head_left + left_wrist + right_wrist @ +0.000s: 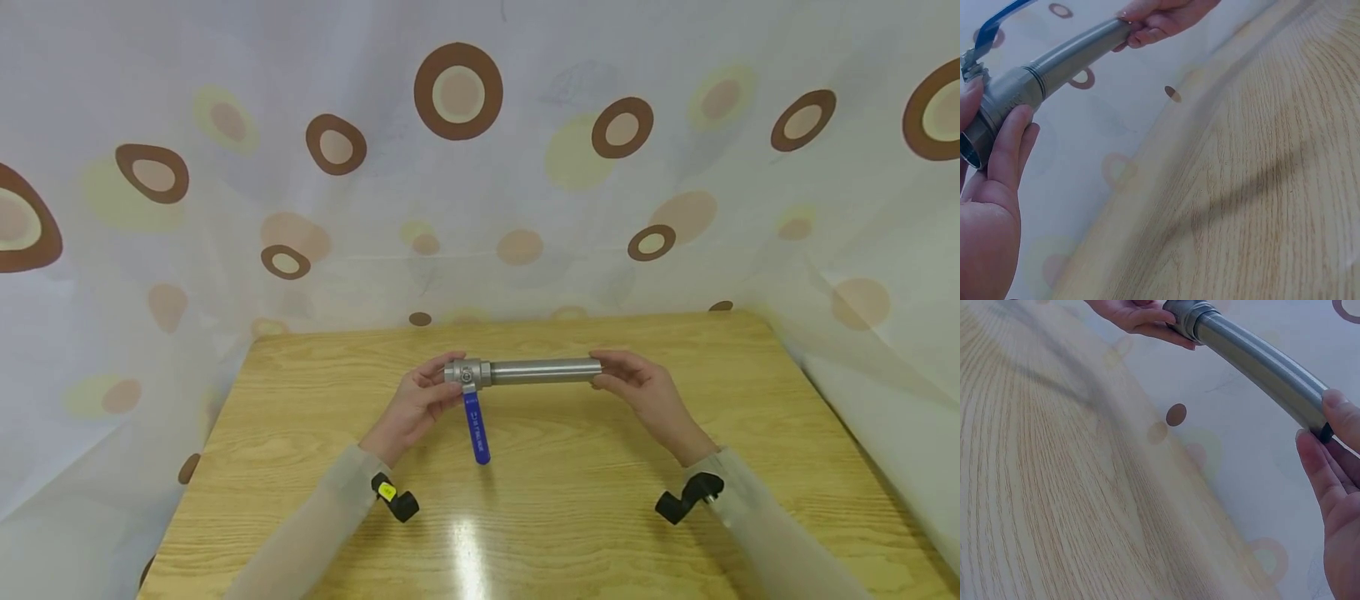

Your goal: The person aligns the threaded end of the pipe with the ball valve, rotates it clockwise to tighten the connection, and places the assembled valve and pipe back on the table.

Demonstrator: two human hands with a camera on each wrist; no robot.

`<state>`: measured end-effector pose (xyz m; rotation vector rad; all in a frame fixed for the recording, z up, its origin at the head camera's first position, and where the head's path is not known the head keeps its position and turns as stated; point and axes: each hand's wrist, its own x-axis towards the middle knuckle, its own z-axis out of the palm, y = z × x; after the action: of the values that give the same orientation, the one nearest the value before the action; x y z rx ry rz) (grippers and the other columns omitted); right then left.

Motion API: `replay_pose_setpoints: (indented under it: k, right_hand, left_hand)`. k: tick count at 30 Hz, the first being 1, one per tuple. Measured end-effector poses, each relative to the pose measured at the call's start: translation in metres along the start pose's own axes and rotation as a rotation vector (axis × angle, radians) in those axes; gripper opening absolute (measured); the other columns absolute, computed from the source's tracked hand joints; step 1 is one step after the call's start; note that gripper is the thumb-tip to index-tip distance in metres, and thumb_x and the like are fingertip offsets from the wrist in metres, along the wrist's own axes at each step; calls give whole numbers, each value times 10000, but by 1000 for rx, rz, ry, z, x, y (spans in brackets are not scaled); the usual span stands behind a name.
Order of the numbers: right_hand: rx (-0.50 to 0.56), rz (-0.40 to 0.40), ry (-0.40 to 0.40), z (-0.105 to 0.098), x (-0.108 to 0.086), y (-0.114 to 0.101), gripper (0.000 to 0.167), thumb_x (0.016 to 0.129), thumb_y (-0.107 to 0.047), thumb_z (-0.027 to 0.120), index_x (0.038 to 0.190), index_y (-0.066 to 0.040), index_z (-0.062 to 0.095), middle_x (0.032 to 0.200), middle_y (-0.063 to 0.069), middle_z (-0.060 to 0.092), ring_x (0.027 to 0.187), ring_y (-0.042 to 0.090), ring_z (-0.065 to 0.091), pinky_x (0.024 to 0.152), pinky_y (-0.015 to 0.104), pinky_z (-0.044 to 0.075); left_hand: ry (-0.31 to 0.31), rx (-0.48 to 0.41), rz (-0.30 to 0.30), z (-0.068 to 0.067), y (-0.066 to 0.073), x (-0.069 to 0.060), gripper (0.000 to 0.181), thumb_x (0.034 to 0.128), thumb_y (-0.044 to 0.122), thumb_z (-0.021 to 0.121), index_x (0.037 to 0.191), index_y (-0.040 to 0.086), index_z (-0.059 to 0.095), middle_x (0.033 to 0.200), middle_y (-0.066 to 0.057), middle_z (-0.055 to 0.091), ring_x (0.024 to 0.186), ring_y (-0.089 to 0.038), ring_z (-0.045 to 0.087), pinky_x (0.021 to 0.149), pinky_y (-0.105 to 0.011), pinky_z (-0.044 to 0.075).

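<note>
Metal pipe parts pinching right fingers by its width; left fingers clasp a valve.

in the head view, the tiny white lettering on the flat blue lever cannot be fully read, and both pale translucent sleeves are cut off below. in the left wrist view, the lever is cropped by the top edge. the silver metal valve body is partly covered by the left hand, one end of the long silver metal pipe by the right hand.

2 arms forward (fingers bent)
</note>
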<state>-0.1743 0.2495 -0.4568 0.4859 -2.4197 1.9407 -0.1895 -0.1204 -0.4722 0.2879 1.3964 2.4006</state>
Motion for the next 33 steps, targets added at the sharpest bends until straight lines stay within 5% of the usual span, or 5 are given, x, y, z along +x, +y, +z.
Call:
replay_pose_setpoints:
  k: [6,12,23,33]
  right_hand:
    - [-11,33,11,0,0,-2,405,1034,-164,663,1401,0,616,1134,-113,735,1003,68,704,925,162,564]
    - [27,-15,-14,0,0,-3,443,999,-78,693,1427,-17,599,1219,-98,694,1054,71,682,907,204,594]
    - [-16,15,4,0,-2,-8,391,1038,-156,653,1400,-9,625,1087,-70,752,971,99,714,938,179,567]
    - [55,-42,-46,-1,-1,-6,432,1005,-30,666,1427,0,581,1190,-58,701,1029,72,698,902,222,601]
  left_hand:
    - [-10,4,5,0,0,0,528,964,-167,513,1192,253,740,1274,-20,670,1126,-173,638,939,-272,602]
    - [-2,10,3,3,3,-1,528,969,-161,512,1192,259,741,1258,-15,677,1115,-164,645,944,-275,601]
    - [11,6,-19,6,5,-1,523,970,-157,525,1163,271,756,1280,-39,640,1138,-186,618,963,-290,596]
    - [5,2,-18,5,5,0,521,963,-158,536,1167,269,755,1288,-43,637,1147,-195,613,974,-293,592]
